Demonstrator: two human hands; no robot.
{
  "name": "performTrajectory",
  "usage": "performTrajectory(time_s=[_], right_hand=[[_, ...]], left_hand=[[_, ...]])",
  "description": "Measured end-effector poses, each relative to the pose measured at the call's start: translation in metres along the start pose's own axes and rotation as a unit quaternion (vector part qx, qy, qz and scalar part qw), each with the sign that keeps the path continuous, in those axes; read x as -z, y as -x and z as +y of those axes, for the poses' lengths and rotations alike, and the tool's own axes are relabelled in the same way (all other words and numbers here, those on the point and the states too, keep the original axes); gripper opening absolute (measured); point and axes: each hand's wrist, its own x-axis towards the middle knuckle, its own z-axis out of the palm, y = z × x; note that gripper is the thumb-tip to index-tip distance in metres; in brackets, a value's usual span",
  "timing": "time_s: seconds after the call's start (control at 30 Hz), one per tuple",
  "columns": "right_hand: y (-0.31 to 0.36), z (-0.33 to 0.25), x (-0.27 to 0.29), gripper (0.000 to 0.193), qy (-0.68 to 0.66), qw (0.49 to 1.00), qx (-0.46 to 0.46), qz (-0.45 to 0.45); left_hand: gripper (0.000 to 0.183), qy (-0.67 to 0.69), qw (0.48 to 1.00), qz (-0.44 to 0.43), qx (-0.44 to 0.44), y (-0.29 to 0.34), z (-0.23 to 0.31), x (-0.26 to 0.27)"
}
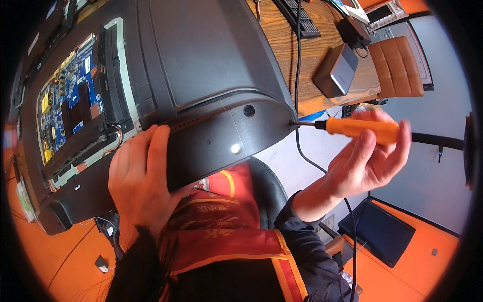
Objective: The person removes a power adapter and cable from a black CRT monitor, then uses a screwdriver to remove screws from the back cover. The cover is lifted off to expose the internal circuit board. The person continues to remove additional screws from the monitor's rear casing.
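A large black plastic housing [211, 50], which looks like the back of a monitor or TV, lies tilted before me. Through an opening on its left a blue circuit board [73, 85] with yellow parts shows. My left hand [138, 176] rests on the near edge of the housing, fingers laid flat over it and holding no tool. In my right hand [370, 156] is a screwdriver [347, 127] with an orange handle, gripped by the fingers. Its shaft points left, and its tip meets the housing's right corner, at or in a small hole. A larger round hole [248, 110] lies left of the tip.
A wooden table [282, 43] bears a grey box-shaped device [337, 70], a black keyboard [299, 17] and a power adapter [353, 31]. A black cable [299, 65] runs down past my right forearm. Beyond are a brown chair [397, 65] and a dark screen [377, 231].
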Motion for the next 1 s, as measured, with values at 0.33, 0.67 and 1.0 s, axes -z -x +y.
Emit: performTrajectory(time_s=[0.33,0.67,1.0], right_hand=[[0.0032,-0.002,-0.007,0.064,0.019,0.998,-0.038,0.043],[0.0041,-0.0029,-0.0071,0.056,-0.008,0.997,-0.048,0.061],[0.0048,-0.0038,-0.008,0.055,0.0,0.993,-0.049,0.104]], left_hand=[[0.077,-0.003,1.0,0.016,0.001,-0.0001,0.0011,-0.0018],[0.075,0.005,1.0,0.022,0.005,0.0,0.003,-0.0021],[0.076,-0.006,1.0,0.022,0.003,-0.0003,0.0038,-0.0018]])
